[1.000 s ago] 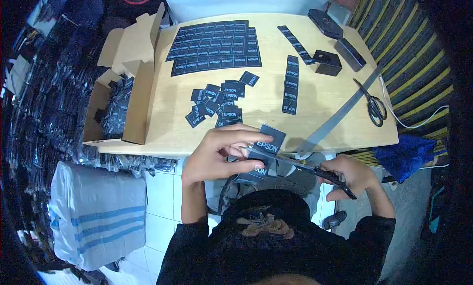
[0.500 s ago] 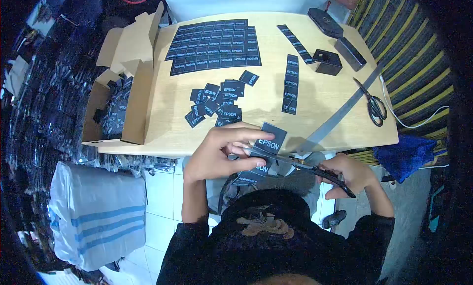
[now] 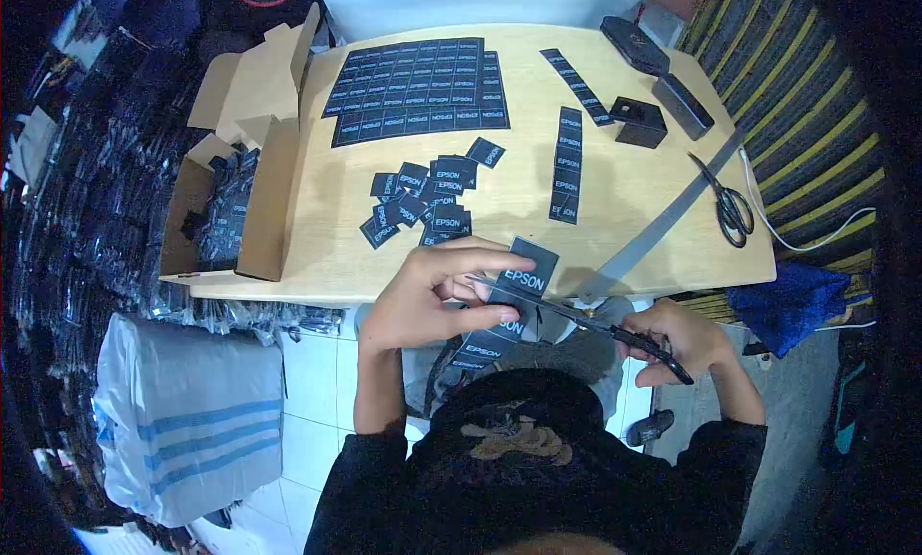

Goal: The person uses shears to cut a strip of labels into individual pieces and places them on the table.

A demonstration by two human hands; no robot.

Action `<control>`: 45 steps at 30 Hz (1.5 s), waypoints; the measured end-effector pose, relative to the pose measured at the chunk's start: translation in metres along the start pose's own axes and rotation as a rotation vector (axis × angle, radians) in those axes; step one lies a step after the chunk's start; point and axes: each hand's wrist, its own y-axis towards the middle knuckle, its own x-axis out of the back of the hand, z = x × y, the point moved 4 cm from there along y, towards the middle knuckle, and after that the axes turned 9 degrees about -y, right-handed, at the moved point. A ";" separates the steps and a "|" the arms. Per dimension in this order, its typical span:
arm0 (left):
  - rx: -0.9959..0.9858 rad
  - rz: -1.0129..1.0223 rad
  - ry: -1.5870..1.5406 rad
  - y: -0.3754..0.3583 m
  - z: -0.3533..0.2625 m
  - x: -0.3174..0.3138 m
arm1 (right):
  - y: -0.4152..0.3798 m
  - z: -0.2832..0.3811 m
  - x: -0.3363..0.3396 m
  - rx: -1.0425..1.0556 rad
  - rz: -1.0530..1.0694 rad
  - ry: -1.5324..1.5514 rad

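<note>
My left hand (image 3: 423, 296) pinches a black strip of EPSON labels (image 3: 488, 344), fingers over its upper part and thumb on its left edge. The strip's top label (image 3: 534, 264) sticks up past the fingertips, and its lower end hangs toward my lap. In my right hand (image 3: 684, 336) is a pair of black-handled scissors (image 3: 583, 320), its blades lying across the strip just below the top label. The blades look nearly closed. On the table beyond my left hand lies a loose pile of single cut labels (image 3: 448, 182).
Uncut label sheets (image 3: 408, 80) lie at the back, with a label strip (image 3: 567, 161) to their right. An open cardboard box (image 3: 264, 209) of labels stands left. A steel ruler (image 3: 663, 224), second scissors (image 3: 732, 209) and a black box (image 3: 638, 123) are right.
The scissors' blades have come closer together across the strip. The strip's lower end has shifted slightly down and left. My left hand stays in nearly the same place.
</note>
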 end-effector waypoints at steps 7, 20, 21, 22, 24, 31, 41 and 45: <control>0.007 0.013 -0.034 0.000 0.004 -0.001 | -0.001 -0.001 -0.001 -0.050 -0.014 0.019; 0.010 -0.015 -0.048 -0.002 0.008 0.007 | 0.007 -0.002 0.003 0.010 -0.027 -0.052; 0.012 -0.006 -0.029 -0.002 0.008 0.007 | 0.008 -0.002 0.003 0.026 -0.044 -0.065; 0.017 -0.026 -0.061 -0.001 0.011 0.007 | 0.010 -0.002 0.004 0.000 -0.053 -0.068; 0.058 -0.043 -0.072 -0.002 0.012 0.010 | 0.011 -0.004 0.004 -0.005 -0.061 -0.062; 0.125 -0.086 -0.110 0.000 0.029 0.024 | 0.028 -0.019 0.006 0.026 -0.101 -0.080; 0.106 -0.258 0.357 0.008 0.070 0.085 | 0.023 -0.044 0.009 -0.139 -0.205 -0.226; 0.076 -0.276 0.353 0.003 0.069 0.088 | 0.014 -0.037 0.005 -0.241 -0.353 -0.091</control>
